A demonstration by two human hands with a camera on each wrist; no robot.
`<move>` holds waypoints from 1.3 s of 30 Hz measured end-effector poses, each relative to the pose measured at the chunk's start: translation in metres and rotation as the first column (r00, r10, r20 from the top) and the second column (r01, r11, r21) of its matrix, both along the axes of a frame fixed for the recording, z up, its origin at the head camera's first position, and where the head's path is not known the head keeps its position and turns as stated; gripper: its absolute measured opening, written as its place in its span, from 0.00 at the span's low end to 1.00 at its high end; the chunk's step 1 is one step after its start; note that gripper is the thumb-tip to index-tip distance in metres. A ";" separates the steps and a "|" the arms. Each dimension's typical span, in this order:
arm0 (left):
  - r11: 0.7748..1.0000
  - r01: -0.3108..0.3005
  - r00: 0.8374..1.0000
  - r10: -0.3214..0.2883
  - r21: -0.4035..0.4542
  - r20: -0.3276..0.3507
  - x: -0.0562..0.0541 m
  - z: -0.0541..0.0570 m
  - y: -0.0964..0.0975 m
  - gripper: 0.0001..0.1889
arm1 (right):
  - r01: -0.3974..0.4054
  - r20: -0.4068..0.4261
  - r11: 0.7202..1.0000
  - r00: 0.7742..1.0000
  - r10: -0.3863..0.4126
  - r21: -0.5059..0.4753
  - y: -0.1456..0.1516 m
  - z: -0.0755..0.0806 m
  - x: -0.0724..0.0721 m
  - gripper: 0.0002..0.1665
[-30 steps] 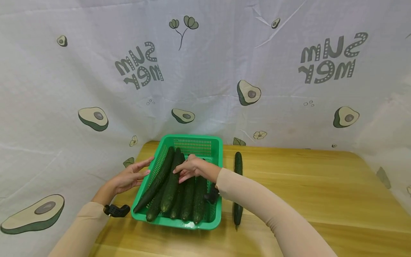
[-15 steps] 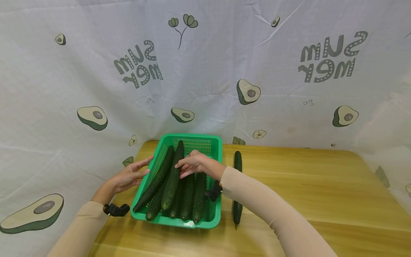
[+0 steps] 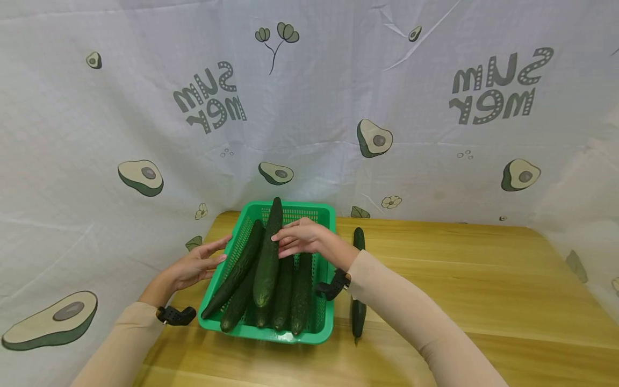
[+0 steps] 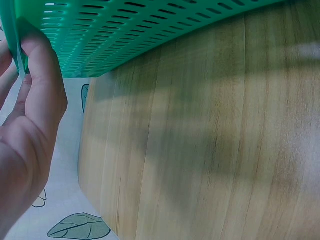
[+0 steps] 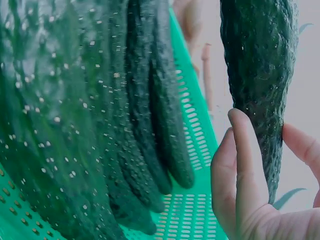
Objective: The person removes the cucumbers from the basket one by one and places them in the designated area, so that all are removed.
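Observation:
My right hand (image 3: pixel 306 237) pinches a dark green cucumber (image 3: pixel 267 274) between thumb and fingers, raised over the others in the green basket (image 3: pixel 319 337). In the right wrist view the thumb is on one side of the held cucumber (image 5: pixel 262 65) and fingers are on the other. Several more cucumbers (image 3: pixel 301 301) lie lengthwise in the basket, partly hidden under the held one. At the basket's left side my left hand (image 3: pixel 193 267) grips the rim; the left wrist view shows its fingers around the rim (image 4: pixel 11 30).
One cucumber (image 3: pixel 358 317) lies alone on the wooden table (image 3: pixel 450 290), right of the basket and partly behind my right forearm. A white cloth (image 3: pixel 319 97) printed with avocados hangs behind the table and along its left side.
My right hand has lifted the cucumber up and away from me, slightly to the right, its far end rising past the basket's back rim. The left hand has stayed put.

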State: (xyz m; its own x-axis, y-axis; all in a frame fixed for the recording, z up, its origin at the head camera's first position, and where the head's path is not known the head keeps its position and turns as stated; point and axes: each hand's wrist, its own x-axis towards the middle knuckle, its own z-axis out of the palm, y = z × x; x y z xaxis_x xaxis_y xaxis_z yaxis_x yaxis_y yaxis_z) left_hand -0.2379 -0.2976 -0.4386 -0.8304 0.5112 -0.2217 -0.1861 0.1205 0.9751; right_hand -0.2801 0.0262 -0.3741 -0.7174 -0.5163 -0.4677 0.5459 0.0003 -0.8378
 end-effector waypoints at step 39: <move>0.999 0.005 1.000 -0.006 -0.034 -0.012 0.001 -0.001 0.000 0.37 | 0.036 -0.120 0.999 0.992 -0.039 -0.024 0.164 -0.023 0.008 0.44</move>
State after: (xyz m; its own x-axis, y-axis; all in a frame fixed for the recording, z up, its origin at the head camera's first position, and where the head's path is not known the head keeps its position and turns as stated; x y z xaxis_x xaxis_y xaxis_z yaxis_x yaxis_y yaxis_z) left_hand -0.2372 -0.2975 -0.4395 -0.8303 0.5082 -0.2288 -0.1735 0.1545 0.9726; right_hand -0.2725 0.1904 -0.3966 -0.7868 -0.4972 -0.3657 0.4407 -0.0376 -0.8969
